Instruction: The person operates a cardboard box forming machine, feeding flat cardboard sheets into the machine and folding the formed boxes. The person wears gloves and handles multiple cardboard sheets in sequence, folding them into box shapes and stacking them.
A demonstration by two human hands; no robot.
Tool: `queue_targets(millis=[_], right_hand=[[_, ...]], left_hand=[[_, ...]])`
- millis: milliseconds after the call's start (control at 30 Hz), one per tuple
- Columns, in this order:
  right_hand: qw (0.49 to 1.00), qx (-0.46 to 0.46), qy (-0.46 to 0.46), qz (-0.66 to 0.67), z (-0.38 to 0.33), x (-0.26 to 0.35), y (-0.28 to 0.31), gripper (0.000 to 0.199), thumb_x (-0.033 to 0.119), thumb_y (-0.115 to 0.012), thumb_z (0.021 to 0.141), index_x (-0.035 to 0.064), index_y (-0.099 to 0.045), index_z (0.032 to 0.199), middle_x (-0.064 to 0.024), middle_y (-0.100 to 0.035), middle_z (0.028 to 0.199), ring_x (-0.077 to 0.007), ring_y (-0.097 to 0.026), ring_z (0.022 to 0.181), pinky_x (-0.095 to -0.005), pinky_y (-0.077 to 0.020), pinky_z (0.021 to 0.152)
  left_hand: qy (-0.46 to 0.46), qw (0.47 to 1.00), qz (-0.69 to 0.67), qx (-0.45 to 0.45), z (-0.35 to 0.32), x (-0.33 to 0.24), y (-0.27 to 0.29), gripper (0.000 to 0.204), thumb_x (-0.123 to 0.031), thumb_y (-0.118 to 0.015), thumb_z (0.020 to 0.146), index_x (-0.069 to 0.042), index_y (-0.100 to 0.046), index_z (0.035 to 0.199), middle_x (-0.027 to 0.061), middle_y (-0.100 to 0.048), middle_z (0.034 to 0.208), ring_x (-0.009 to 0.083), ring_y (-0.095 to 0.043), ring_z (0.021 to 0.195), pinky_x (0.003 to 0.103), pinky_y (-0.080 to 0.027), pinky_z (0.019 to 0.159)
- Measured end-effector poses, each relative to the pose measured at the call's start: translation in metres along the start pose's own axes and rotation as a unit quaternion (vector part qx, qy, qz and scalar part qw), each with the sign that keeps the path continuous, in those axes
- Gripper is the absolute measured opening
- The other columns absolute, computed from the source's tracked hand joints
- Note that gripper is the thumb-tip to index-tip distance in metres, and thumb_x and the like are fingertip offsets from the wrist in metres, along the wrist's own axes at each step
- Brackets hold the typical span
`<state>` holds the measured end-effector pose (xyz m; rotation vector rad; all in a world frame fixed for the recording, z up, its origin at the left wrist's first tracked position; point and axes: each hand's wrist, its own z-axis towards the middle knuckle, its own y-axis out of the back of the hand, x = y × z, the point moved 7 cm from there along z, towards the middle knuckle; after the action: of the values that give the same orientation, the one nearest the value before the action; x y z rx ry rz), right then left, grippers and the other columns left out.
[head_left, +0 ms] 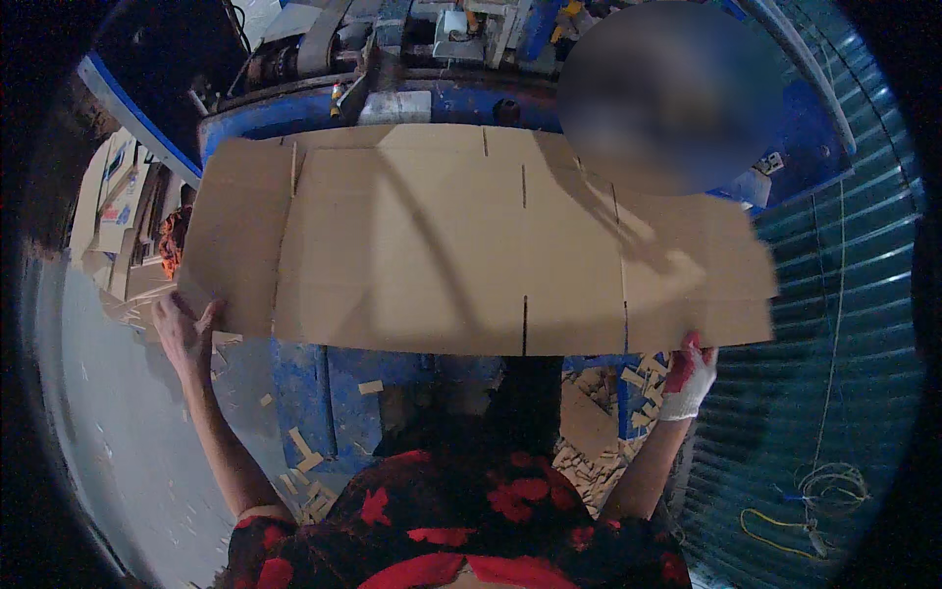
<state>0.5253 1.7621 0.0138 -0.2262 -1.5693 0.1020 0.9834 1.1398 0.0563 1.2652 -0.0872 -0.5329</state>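
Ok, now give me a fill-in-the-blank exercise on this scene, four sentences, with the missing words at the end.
1. The left hand and right hand grip opposite ends of one large brown sheet of ____.
2. Only the ____ hand wears a glove.
3. Besides white, the glove's other colour is ____.
4. The machine frame just beyond the sheet's far edge is painted ____.

Missing words: cardboard; right; red; blue.

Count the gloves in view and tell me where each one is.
1: a white and red glove on the right hand, at the lower right edge of the cardboard sheet. The left hand is bare. Any gloves under the blurred patch would be hidden.
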Motion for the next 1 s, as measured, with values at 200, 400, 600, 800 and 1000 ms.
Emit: queue_targets(millis=[200,400,600,800,1000], right_hand=[[0.912,0.157,0.205,-0.319,-0.068,0.049,-0.092,0.042,-0.006,-0.059,0.078,0.0034,-0.051,0.119,-0.0094,-0.057,0.112,-0.0211,-0.055,0.102,-0.0320,-0.0414,0.093],[0.486,0.388,0.505,-0.599,-0.102,0.003,-0.210,0.053,0.004,-0.061,0.067,0.0170,-0.054,0.117,-0.0139,-0.053,0.121,-0.0386,-0.048,0.116,-0.0605,-0.0329,0.098],[0.446,0.344,0.544,-0.623,-0.004,-0.012,-0.236,0.044,0.006,-0.058,0.072,0.0197,-0.058,0.113,-0.0055,-0.057,0.116,-0.0312,-0.056,0.106,-0.0466,-0.0440,0.093],[0.487,0.377,0.539,-0.575,0.042,-0.020,-0.272,0.056,-0.004,-0.053,0.072,0.0197,-0.053,0.123,-0.0083,-0.056,0.119,-0.0329,-0.051,0.114,-0.0487,-0.0319,0.105],[0.424,0.402,0.498,-0.641,0.068,-0.018,-0.317,0.077,-0.006,-0.057,0.067,0.0218,-0.041,0.137,-0.0098,-0.052,0.125,-0.0335,-0.043,0.123,-0.0469,-0.0274,0.108]], left_hand=[[0.018,0.817,-0.569,0.088,-0.049,-0.071,-0.017,0.058,0.004,-0.067,0.074,-0.003,-0.050,0.129,0.0152,-0.053,0.128,0.0208,-0.051,0.116,0.035,-0.042,0.097],[-0.314,0.878,-0.344,0.109,-0.067,-0.197,-0.042,0.070,0.011,-0.058,0.067,-0.007,-0.047,0.134,0.0164,-0.045,0.138,0.0342,-0.039,0.130,0.042,-0.034,0.107],[-0.367,0.875,-0.297,0.105,-0.025,-0.278,-0.064,0.052,-0.011,-0.046,0.084,-0.010,-0.044,0.136,0.0142,-0.042,0.140,0.0354,-0.035,0.132,0.042,-0.031,0.109],[-0.360,0.894,-0.264,0.046,0.032,-0.305,-0.095,0.054,-0.007,-0.043,0.084,-0.012,-0.042,0.137,0.0128,-0.043,0.140,0.0331,-0.035,0.132,0.041,-0.032,0.109],[-0.393,0.892,-0.224,0.016,0.057,-0.328,-0.118,0.059,-0.008,-0.053,0.080,-0.010,-0.041,0.138,0.0133,-0.043,0.140,0.0343,-0.038,0.130,0.041,-0.033,0.108]])
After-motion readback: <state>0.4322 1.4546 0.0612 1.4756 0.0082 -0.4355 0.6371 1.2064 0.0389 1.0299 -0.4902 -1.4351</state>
